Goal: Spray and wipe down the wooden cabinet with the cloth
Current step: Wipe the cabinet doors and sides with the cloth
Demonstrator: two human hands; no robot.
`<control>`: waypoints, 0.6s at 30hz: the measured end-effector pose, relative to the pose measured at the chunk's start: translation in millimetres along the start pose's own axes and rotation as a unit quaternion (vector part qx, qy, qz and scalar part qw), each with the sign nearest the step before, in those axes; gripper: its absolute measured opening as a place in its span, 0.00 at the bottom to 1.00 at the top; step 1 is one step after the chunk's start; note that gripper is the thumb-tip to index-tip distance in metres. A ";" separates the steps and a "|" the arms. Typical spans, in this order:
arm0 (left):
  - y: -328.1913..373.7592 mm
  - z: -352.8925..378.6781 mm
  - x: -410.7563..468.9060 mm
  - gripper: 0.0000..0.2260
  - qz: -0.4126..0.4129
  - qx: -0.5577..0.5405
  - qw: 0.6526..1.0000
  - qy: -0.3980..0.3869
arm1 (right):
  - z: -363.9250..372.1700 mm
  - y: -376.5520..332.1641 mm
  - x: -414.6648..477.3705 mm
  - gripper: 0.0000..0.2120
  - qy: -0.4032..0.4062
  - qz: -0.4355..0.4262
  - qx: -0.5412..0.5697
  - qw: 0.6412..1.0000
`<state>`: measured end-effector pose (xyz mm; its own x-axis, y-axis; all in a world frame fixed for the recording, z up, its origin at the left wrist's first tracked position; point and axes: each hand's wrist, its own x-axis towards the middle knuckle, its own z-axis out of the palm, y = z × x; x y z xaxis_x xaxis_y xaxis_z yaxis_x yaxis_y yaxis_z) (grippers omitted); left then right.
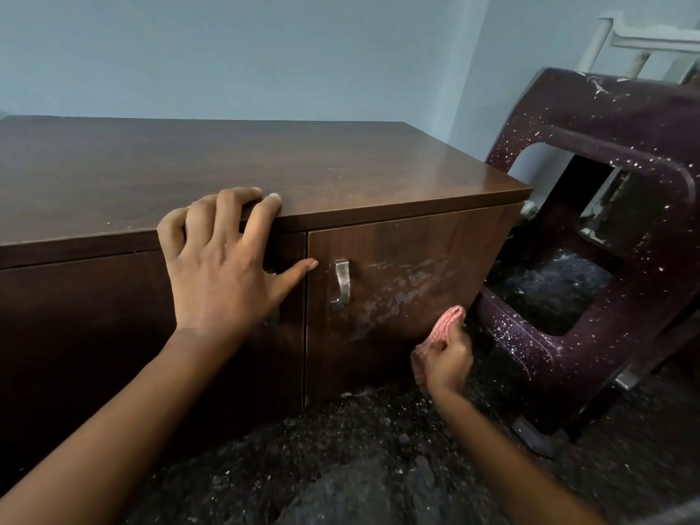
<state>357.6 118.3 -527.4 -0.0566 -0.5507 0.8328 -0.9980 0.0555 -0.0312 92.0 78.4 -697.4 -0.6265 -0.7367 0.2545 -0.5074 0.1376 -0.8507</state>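
Note:
The dark wooden cabinet (265, 172) fills the left and middle of the head view, with two front doors. Its right door (401, 297) shows whitish wet streaks and a metal handle (341, 284). My left hand (223, 267) rests spread on the front edge of the top, fingers over the edge, thumb pointing at the door gap. My right hand (447, 358) is low by the right door's lower right corner, closed on a bunched pink cloth (449, 322) that touches or nearly touches the door. No spray bottle is in view.
A dark purple plastic chair (613, 229), speckled with white paint, lies tipped close to the cabinet's right side. A white frame (644, 39) stands behind it. The floor (341, 449) is dark and speckled. A pale blue wall is behind.

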 end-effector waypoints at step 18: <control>0.1 -0.7 0.0 0.31 -0.005 -0.003 1.000 0.000 | 12.5 -1.5 -24.7 0.28 -0.009 -0.165 -0.033 0.986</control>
<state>357.5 119.0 -527.0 -0.0467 -0.5513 0.8330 -0.9983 0.0556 -0.0191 115.6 88.2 -708.2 -0.4108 -0.7598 0.5040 -0.7199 -0.0689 -0.6906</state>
